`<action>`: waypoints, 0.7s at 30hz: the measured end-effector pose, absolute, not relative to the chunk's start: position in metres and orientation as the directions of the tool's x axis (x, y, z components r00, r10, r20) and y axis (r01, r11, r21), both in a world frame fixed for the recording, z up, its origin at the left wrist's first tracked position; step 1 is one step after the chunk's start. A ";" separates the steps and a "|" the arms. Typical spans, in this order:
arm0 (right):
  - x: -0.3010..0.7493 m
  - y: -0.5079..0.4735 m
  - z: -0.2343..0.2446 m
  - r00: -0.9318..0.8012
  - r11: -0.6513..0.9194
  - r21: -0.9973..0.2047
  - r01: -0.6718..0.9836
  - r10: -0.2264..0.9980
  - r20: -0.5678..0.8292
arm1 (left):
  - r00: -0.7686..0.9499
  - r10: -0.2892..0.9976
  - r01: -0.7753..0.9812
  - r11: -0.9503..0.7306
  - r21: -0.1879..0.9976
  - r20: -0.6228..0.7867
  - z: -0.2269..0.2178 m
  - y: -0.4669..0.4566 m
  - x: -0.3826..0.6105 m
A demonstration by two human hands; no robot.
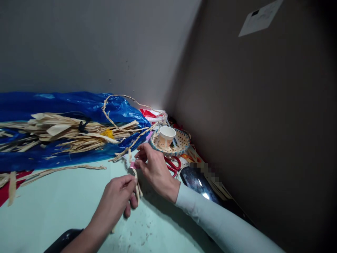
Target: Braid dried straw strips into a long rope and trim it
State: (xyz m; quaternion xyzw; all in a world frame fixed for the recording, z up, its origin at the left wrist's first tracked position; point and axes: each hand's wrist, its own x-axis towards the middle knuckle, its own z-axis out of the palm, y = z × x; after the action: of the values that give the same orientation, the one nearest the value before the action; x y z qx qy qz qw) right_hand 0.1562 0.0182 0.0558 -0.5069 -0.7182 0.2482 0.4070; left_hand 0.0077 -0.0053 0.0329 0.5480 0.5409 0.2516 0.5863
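Observation:
A braided straw cord point(134, 173) runs from a loop above the blue plastic down to both hands. My left hand point(117, 199) is closed, pinching the cord's lower end just above the pale green floor. My right hand point(154, 168) is closed too, gripping the cord a little higher, with a small pink piece point(133, 164) held against it at the fingertips. The two hands are a few centimetres apart.
A bundle of dried straw strips point(65, 133) lies on blue plastic sheeting point(52, 105) at the left. A small woven basket point(181, 142) holds a paper cup point(166, 136). Red-handled scissors point(173, 166) lie beside my right wrist. Walls meet in the corner behind.

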 end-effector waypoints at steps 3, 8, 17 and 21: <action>0.154 0.027 0.049 -0.175 0.302 -0.759 0.576 0.953 0.246 | 0.305 0.877 0.304 0.279 0.911 -0.370 0.032 0.000 0.007; 0.155 0.028 0.040 -0.193 0.293 -0.760 0.580 0.956 0.221 | 0.357 0.831 0.294 0.333 0.896 -0.426 0.037 -0.001 0.003; 0.160 -0.024 0.058 -0.057 0.109 -0.762 0.638 0.994 0.094 | 0.386 0.819 0.210 0.370 0.905 -0.425 0.045 -0.011 0.002; 0.149 -0.039 0.058 -0.049 0.031 -0.811 0.585 0.999 0.003 | 0.404 0.830 0.157 0.350 0.923 -0.384 0.043 -0.014 0.005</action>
State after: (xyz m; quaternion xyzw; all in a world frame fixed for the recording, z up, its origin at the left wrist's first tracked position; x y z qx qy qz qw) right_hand 0.1486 -0.0394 0.0580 -0.6136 -0.6451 0.3289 0.3148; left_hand 0.0048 -0.0137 0.0428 0.5106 0.4837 0.2533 0.6642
